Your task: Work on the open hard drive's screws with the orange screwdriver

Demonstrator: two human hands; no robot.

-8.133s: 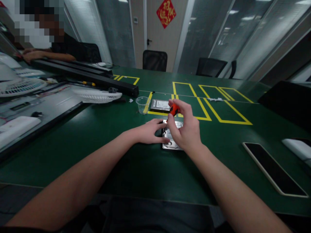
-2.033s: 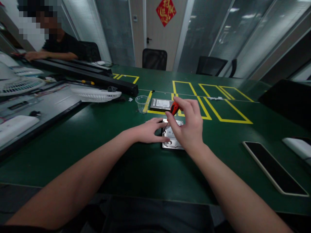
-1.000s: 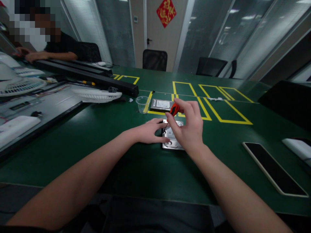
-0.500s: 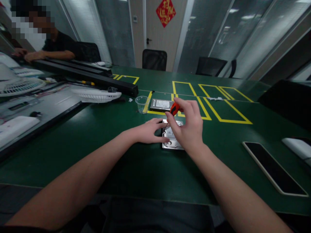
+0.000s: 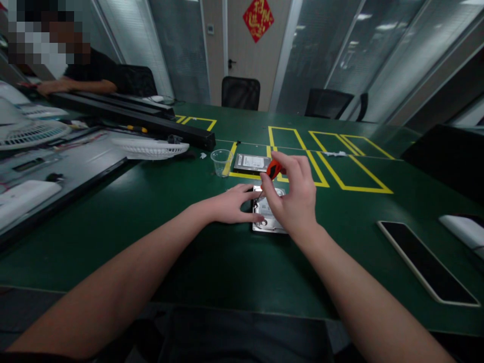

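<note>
A silver hard drive (image 5: 270, 225) lies flat on the green table in front of me. My left hand (image 5: 236, 204) braces its left side, thumb and fingers spread over the edge and resting on the top face. Above the drive, my right hand (image 5: 297, 194) pinches a red and black screwdriver (image 5: 273, 170) between thumb and fingers. Its thin shaft slants down left to the drive near my left fingertips; the exact contact of the tip is too small to make out. My right hand hides the drive's right part.
A second hard drive (image 5: 251, 163) and a clear plastic cup (image 5: 221, 162) stand just beyond. Yellow tape outlines mark the table (image 5: 189, 262). A phone (image 5: 427, 262) lies at right. Fan parts (image 5: 151, 147) and long black bars (image 5: 151, 123) occupy the left, where another person sits.
My right thumb and the screwdriver handle have shifted slightly to the right, with a small turn of the handle. My left hand and the drive keep their place.
</note>
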